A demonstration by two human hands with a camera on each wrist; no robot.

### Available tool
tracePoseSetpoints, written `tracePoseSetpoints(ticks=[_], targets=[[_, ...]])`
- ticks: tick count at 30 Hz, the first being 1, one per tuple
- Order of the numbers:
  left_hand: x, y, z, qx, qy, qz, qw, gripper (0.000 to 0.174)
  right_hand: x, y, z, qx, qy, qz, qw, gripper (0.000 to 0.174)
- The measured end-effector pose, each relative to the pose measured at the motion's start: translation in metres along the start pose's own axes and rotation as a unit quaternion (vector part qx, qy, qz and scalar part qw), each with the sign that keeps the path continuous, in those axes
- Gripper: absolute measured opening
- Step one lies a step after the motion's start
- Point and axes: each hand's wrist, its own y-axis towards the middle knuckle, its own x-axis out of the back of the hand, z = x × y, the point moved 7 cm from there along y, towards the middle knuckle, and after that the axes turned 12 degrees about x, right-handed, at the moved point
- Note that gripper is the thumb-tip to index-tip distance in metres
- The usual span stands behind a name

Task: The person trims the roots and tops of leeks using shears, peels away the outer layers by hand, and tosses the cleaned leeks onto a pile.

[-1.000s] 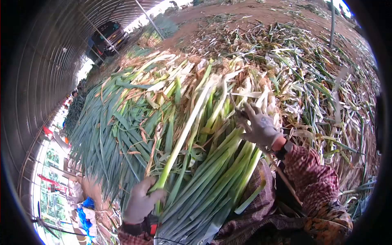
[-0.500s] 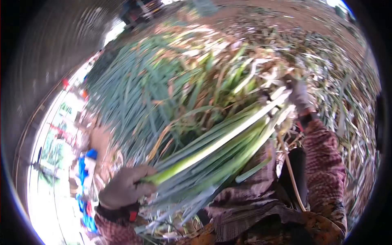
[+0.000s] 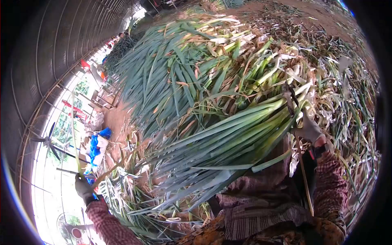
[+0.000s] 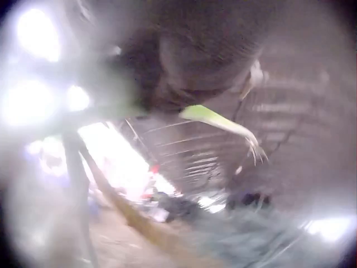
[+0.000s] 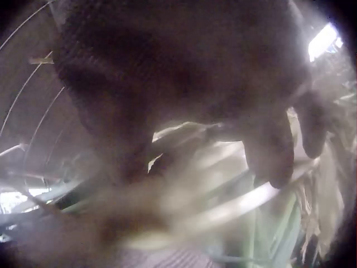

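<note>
My gloved left hand (image 3: 83, 188) is held out at the far left, gripping a long green onion (image 3: 74, 134) whose pale stalk points upward. In the left wrist view the white root end of this green onion (image 4: 226, 121) shows beyond the glove; a dry brown leaf (image 3: 107, 174) trails beside the hand. A thick bundle of green onions (image 3: 228, 134) lies across the lap, leaves toward the left. My gloved right hand (image 3: 310, 128) is at its white ends, fingers (image 5: 270, 151) extended over the pale stalks. A dark curved object (image 3: 292, 100) lies on the bundle beside that hand.
A large heap of green onions (image 3: 163, 77) spreads ahead. Stripped leaves (image 3: 343, 110) cover the ground at the right. A thin brown stick (image 3: 304, 175) slants by the right knee. The curved tunnel wall (image 3: 53, 53) and blue material (image 3: 96, 145) are at the left.
The left hand moved from the heap to the lap bundle with a green onion, then swung out to the far left. The right hand shifted right, toward the bundle's white ends. The head view turned.
</note>
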Motion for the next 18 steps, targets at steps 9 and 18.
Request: tracePoseSetpoints(ticks=[9,18], targets=[[-0.206,-0.213,-0.334,-0.421,-0.09,0.197,0.881,0.102,0.026,0.016,0.075,-0.007,-0.201,-0.049,0.978,0.109],[-0.221,-0.176,-0.492,-0.573,0.124,-0.094,0.805,0.019,0.008,0.013,0.009,-0.052,-0.063,-0.056,0.995,0.11]])
